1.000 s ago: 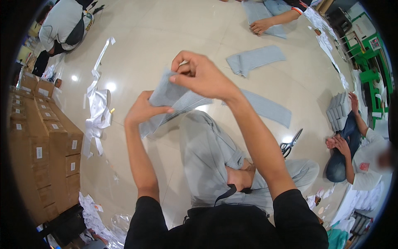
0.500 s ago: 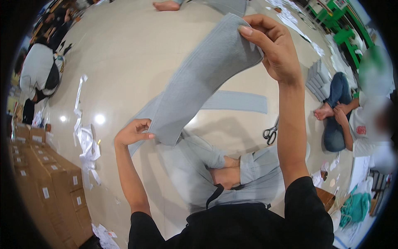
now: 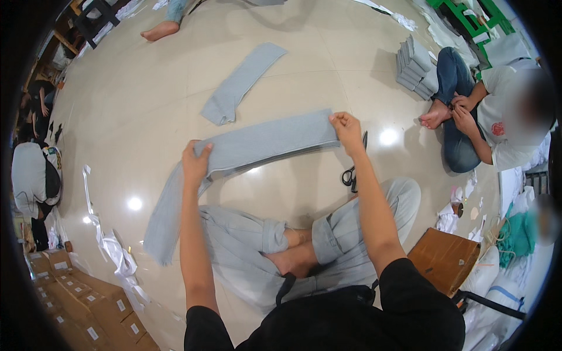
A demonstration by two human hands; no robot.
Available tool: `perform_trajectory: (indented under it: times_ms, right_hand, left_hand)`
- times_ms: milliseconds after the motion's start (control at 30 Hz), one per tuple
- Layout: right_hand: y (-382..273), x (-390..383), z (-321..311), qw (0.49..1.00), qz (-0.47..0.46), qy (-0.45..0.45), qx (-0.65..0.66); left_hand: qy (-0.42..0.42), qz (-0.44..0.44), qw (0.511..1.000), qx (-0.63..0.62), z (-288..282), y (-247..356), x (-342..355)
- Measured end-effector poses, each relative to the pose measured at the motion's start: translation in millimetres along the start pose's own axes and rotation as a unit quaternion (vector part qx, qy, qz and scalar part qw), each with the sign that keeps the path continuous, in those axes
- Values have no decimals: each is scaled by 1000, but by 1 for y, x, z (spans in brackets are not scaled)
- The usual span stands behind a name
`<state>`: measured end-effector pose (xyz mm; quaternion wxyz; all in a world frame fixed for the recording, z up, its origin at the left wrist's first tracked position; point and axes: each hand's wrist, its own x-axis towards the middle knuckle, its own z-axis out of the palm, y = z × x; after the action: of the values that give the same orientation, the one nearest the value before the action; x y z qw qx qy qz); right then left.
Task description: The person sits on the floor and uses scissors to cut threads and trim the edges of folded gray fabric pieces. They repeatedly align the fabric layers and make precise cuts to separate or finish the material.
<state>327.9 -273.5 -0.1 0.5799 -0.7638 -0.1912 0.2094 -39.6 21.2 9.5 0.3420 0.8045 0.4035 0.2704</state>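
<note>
A long grey piece of fabric [image 3: 257, 146] is stretched between my two hands above the floor. My left hand [image 3: 195, 161] grips it near the middle, and the rest hangs down past that hand toward my knee. My right hand [image 3: 345, 127] pinches the other end, held out in front of me. I sit cross-legged in grey trousers. Black scissors [image 3: 351, 172] lie on the floor just under my right forearm.
Another grey fabric piece [image 3: 243, 82] lies flat on the glossy floor ahead. A stack of folded grey pieces [image 3: 413, 67] stands at the right beside a seated person [image 3: 480, 117]. Cardboard boxes [image 3: 76, 304] line the lower left, a brown box [image 3: 445, 260] sits at my right hip.
The fabric was held up high and slanted; now both hands have lowered it and pulled it out lengthwise, nearly level, with one end hanging past my left hand.
</note>
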Motion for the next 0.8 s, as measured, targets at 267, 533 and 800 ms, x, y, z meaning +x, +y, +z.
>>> perform_trajectory:
  times_ms: [267, 533, 800]
  right_hand:
    - [76, 12, 7, 978, -37, 58, -198]
    - [49, 10, 2, 980, -57, 92, -164]
    - [74, 11, -5, 965, -39, 120, -229]
  left_hand:
    - [-39, -53, 996, 62, 55, -38, -9]
    - [-45, -124, 989, -61, 37, -17, -17]
    - [-94, -101, 989, 56, 59, -33, -14]
